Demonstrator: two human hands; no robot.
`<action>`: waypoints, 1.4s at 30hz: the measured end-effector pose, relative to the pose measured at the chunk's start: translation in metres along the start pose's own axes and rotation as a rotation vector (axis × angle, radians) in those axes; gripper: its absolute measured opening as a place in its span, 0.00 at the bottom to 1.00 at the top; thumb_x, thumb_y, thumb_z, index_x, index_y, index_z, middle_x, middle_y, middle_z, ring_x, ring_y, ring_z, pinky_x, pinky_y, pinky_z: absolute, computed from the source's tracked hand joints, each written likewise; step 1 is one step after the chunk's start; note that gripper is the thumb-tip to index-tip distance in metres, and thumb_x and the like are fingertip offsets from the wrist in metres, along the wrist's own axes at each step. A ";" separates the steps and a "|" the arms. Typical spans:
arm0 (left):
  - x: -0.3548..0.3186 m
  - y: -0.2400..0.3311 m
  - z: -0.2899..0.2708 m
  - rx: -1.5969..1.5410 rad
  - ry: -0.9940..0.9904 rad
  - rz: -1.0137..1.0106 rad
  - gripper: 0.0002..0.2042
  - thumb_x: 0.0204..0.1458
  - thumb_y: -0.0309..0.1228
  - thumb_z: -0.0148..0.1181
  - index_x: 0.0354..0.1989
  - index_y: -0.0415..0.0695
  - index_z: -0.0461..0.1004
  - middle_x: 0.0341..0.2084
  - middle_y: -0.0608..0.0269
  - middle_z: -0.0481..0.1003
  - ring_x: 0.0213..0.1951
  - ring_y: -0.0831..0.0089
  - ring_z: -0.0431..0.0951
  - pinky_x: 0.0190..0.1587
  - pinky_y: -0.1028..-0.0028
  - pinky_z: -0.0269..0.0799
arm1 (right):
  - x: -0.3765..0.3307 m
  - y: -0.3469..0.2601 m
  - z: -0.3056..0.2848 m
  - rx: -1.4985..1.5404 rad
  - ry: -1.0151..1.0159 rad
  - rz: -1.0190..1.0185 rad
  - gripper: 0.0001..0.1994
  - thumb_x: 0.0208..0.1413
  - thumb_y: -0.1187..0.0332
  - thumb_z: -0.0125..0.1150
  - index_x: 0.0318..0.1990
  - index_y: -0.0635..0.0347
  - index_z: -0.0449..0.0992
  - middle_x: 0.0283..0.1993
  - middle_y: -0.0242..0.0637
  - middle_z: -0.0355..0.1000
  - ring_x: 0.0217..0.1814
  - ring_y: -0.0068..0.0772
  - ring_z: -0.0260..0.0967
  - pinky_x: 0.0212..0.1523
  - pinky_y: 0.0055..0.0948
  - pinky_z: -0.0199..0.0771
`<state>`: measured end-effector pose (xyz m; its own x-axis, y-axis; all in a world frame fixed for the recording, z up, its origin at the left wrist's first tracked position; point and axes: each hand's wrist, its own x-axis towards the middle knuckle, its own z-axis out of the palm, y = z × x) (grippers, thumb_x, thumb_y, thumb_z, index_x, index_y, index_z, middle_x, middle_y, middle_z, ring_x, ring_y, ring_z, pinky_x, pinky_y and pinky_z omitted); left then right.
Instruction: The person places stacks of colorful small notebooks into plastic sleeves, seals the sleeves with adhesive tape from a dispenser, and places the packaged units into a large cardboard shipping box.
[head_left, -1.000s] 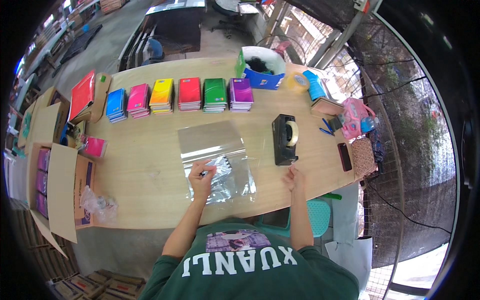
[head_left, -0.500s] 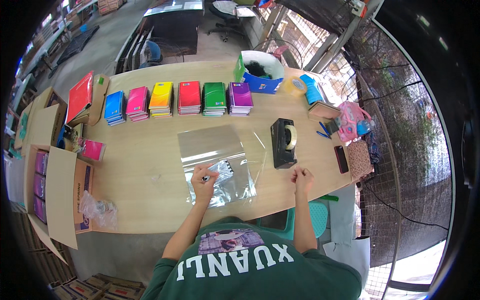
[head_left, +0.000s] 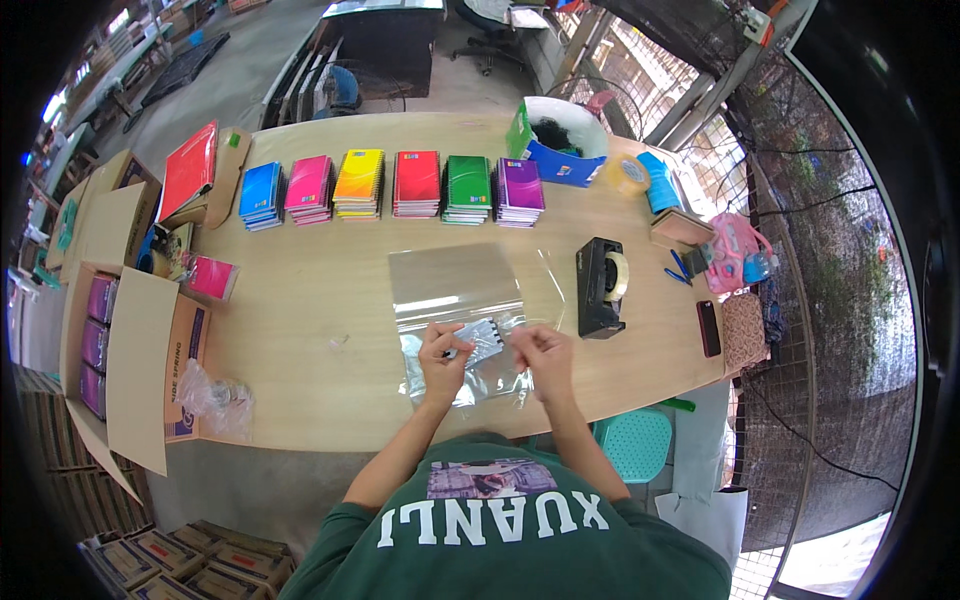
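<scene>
Pale wooden worktable in some kind of open workshop, with all the action at the near edge. Center of it is a small silvery pad with dark binding-like marks along one edge, sitting over a clear plastic sheet; can't tell if it's lying flat on that or held just above. Left hand has it pinched between thumb and fingers at its left side. Right hand is just beside its other end, fingers bunched, but it's blurry, so no clue whether there's anything between the tips. My guess: the pad's light and fairly stiff but slick if that shine is film, so I'd grip it by the edges, away from the bound side. Plastic looks thin, slippery and easy to crease; take it by a corner. Off to the right sits a black tape dispenser. Further back there's a row of notebook stacks, blue at one end through to purple, then a blue-and-green box. Far left, an open carton.
</scene>
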<state>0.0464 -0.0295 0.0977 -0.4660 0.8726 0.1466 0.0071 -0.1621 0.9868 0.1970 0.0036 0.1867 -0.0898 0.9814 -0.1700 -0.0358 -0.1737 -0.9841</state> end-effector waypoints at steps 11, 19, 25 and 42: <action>-0.004 0.003 0.004 -0.077 -0.006 -0.073 0.16 0.41 0.17 0.66 0.39 0.38 0.69 0.37 0.59 0.75 0.43 0.71 0.77 0.47 0.72 0.71 | -0.015 0.066 0.012 -0.150 0.084 0.226 0.19 0.54 0.60 0.68 0.17 0.63 0.74 0.13 0.28 0.66 0.11 0.18 0.57 0.12 0.24 0.53; 0.021 0.022 -0.015 0.422 -0.388 0.175 0.22 0.46 0.24 0.63 0.49 0.63 0.78 0.34 0.59 0.70 0.39 0.60 0.74 0.44 0.65 0.73 | 0.007 0.135 -0.008 -0.452 -0.011 0.021 0.27 0.60 0.51 0.60 0.16 0.64 0.74 0.11 0.33 0.65 0.10 0.23 0.62 0.10 0.25 0.54; 0.024 0.021 -0.041 0.400 -0.489 0.216 0.15 0.47 0.28 0.66 0.44 0.59 0.82 0.40 0.57 0.71 0.42 0.61 0.74 0.43 0.67 0.75 | 0.006 0.146 0.006 -0.299 -0.071 0.069 0.27 0.61 0.50 0.57 0.18 0.65 0.77 0.11 0.34 0.68 0.12 0.25 0.65 0.14 0.28 0.60; -0.043 0.156 -0.135 0.785 -0.579 0.900 0.27 0.42 0.21 0.61 0.55 0.53 0.75 0.66 0.49 0.57 0.66 0.49 0.57 0.70 0.48 0.48 | 0.003 0.044 0.063 0.493 -0.751 0.378 0.25 0.65 0.55 0.51 0.62 0.61 0.62 0.55 0.43 0.71 0.53 0.39 0.72 0.50 0.41 0.77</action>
<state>-0.0522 -0.1542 0.2363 0.4109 0.7028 0.5807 0.7102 -0.6461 0.2795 0.1328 -0.0063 0.1457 -0.7861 0.5754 -0.2257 -0.2712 -0.6492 -0.7106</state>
